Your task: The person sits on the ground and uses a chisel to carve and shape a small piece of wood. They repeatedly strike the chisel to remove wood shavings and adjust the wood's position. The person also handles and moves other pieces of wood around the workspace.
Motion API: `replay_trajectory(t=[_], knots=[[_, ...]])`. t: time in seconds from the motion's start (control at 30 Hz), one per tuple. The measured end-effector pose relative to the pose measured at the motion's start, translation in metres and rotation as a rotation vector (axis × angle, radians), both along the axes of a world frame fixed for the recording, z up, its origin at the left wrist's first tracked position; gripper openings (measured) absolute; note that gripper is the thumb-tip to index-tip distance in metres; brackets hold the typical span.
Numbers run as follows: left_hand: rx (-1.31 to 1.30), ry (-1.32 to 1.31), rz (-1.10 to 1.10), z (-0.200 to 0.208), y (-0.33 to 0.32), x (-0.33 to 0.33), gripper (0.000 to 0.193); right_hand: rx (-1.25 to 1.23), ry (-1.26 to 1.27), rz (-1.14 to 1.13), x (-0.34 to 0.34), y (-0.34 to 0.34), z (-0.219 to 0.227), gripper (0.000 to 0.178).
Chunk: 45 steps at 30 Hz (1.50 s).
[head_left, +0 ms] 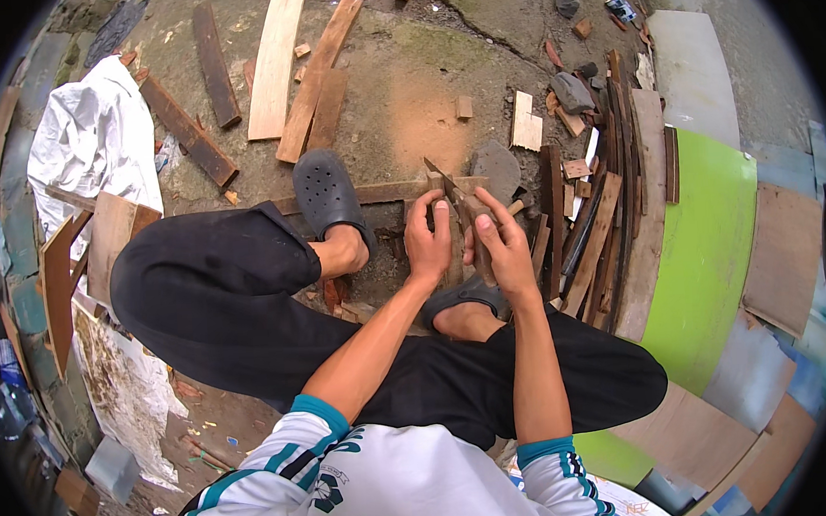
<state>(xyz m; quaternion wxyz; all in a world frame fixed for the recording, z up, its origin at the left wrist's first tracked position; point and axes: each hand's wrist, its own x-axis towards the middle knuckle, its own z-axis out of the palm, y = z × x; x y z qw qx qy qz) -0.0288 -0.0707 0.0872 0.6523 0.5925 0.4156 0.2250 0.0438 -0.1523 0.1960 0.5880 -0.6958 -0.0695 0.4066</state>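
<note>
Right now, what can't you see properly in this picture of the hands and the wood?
Head view only:
- The small wood piece: mostly covered by the left hand and right hand, so its shape is unclear.
- The long wooden strip: its middle passes under the dark clog.
- The right foot: hidden behind the wrists.
- Scraps at the top edge: too small, bent by the lens.

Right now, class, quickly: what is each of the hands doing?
Left hand: closed on the upright wood piece.
Right hand: closed around a dark wooden piece; what it is cannot be told.
</note>
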Motion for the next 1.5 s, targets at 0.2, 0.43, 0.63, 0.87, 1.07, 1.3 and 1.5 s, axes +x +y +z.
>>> replay_trajectory(t=[0.2,0.43,0.63,0.87,1.07,1.3,1.5], knots=[[-0.081,0.668,-0.623,-0.06,-0.021,-0.003,0.087,0.002,0.011,0.016,0.006,0.006,0.004,0.058],[-0.063,0.564,-0.633,-0.062,-0.018,0.007,0.059,-0.045,-0.027,0.025,0.014,0.015,0.006,0.06],[-0.052,0.554,-0.599,-0.047,-0.019,0.016,0.06,-0.011,-0.043,-0.001,0.02,0.017,0.016,0.061],[0.03,0.71,-0.743,-0.061,-0.002,0.022,0.05,-0.007,0.039,-0.01,0.027,0.012,0.01,0.062],[-0.056,0.821,-0.892,-0.051,0.042,0.037,0.052,-0.115,0.024,0.004,0.024,0.021,0.018,0.057],[-0.13,0.592,-0.655,-0.058,0.064,0.021,0.046,-0.224,-0.073,0.042,-0.012,0.015,0.102,0.055],[-0.065,0.396,-0.327,-0.068,0.052,0.023,0.05,-0.214,-0.089,-0.012,0.001,0.033,0.049,0.051]])
